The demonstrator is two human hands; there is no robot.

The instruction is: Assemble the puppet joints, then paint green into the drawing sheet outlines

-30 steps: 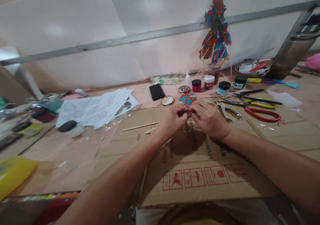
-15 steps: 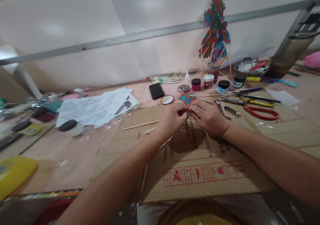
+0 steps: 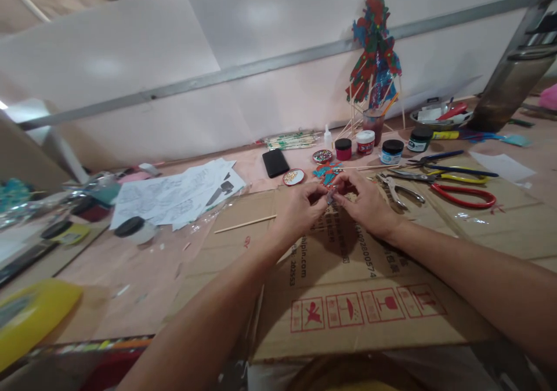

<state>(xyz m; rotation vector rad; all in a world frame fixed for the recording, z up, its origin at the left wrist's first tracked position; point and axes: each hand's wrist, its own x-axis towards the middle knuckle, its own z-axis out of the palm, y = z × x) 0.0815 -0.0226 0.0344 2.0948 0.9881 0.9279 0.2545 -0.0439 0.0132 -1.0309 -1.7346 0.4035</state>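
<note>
My left hand (image 3: pixel 300 208) and my right hand (image 3: pixel 363 202) meet above a flattened cardboard sheet (image 3: pixel 348 275). Both hands pinch a small piece (image 3: pixel 331 195) between their fingertips; it is too small to name. Just beyond the fingers lie small red and teal cut-out pieces (image 3: pixel 327 172). A thin wooden stick (image 3: pixel 244 224) lies on the cardboard to the left of my left hand.
Pliers (image 3: pixel 399 188) and red-handled scissors (image 3: pixel 463 194) lie to the right. Paint jars (image 3: pixel 365 142), a black phone (image 3: pixel 275 162), a colourful puppet on sticks (image 3: pixel 374 49) and printed paper sheets (image 3: pixel 174 191) stand farther back. A yellow object (image 3: pixel 30 315) sits at the near left.
My hands have lifted slightly off the cardboard, still pinching the small piece. The camera has tilted a little. The short stick beside the long one is out of sight.
</note>
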